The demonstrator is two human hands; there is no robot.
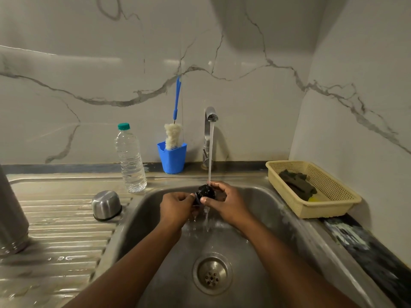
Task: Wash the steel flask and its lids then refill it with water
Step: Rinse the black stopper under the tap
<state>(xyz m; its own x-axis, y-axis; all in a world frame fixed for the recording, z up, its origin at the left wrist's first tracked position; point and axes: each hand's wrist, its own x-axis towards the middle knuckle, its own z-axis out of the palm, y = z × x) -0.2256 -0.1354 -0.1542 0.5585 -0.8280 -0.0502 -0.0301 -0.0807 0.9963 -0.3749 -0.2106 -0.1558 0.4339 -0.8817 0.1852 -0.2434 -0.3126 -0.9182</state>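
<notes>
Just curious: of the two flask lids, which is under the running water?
The small black lid, held by the left hand and right hand under the running tap. The steel cup-shaped lid sits mouth-down on the drainboard, away from the water.

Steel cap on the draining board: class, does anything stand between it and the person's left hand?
Nothing visible does. The steel cap sits on the board, left of the left hand; only the sink rim separates them. That hand, though, holds the black lid.

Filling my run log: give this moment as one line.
step: rinsing black lid; left hand: holds lid; right hand: holds lid; tap: running; steel cap: on drainboard
</notes>
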